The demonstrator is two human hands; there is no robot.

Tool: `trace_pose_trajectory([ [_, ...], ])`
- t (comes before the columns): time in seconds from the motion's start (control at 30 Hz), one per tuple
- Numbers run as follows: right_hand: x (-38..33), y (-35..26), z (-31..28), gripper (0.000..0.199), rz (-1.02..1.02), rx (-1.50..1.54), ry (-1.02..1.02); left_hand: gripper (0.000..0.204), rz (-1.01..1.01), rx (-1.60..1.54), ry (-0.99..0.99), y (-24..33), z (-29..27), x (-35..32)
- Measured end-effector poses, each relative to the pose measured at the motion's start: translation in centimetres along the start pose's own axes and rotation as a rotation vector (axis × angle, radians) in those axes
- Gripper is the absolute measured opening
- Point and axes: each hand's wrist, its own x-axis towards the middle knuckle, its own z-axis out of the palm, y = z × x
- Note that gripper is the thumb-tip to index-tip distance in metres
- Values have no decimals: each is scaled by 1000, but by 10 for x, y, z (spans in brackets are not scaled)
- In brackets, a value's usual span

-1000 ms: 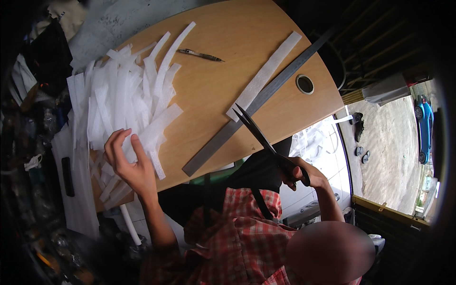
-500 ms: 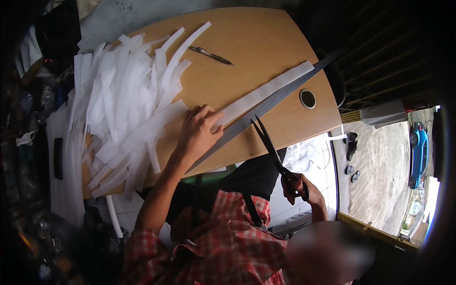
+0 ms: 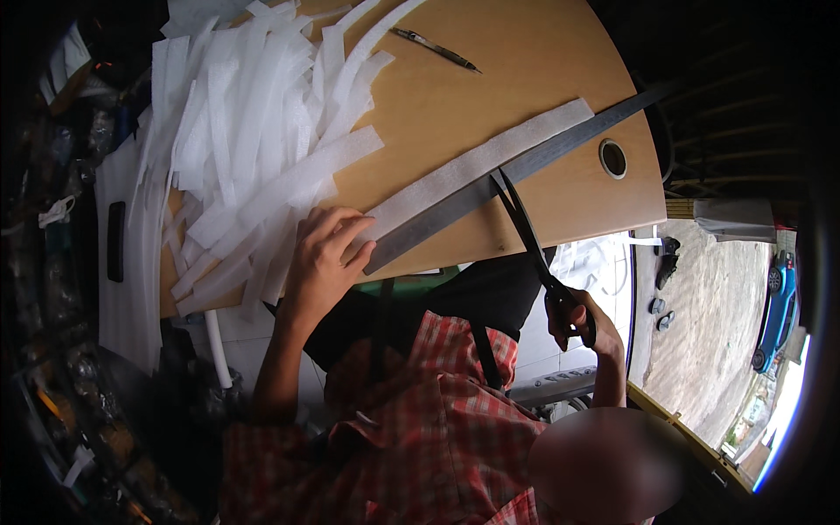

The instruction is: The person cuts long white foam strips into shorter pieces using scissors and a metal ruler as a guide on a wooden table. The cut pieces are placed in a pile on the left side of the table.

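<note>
My left hand (image 3: pixel 325 258) is at the near-left end of a white foam strip (image 3: pixel 481 166). Its fingertips touch the strip, and the thumb stands apart from the fingers. Alongside the strip's near edge lies a long dark-grey flat bar, like a straightedge (image 3: pixel 560 150), with its lower end by my thumb. Black scissors (image 3: pixel 529 232) are gripped by the handles in my right hand (image 3: pixel 584 319), blades pointing away from me. The blade tips, slightly parted, overlap the bar in view; whether they touch it, I cannot tell.
A big heap of loose white foam strips (image 3: pixel 254 131) covers the left side of the wooden table (image 3: pixel 525 52). A pen (image 3: pixel 436 50) lies toward the back. A round cable hole (image 3: pixel 612 158) is near the right edge. Shoes (image 3: pixel 667 262) lie on the floor outside.
My view has shifted. My left hand has slid back along the strip toward the bar's lower end, baring more of both. The scissors stay in my right hand, tips still over the bar.
</note>
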Motion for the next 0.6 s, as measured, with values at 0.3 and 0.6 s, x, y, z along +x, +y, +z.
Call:
trace_pose_trajectory([
  [0.3,-6,-6,-12,91,-26,-63,-4,31,1,-20,15,1,-1,-5],
  [0.6,0,-18,-19,87,-21,-13,-69,31,-35,-91,34,14,-5,-5],
])
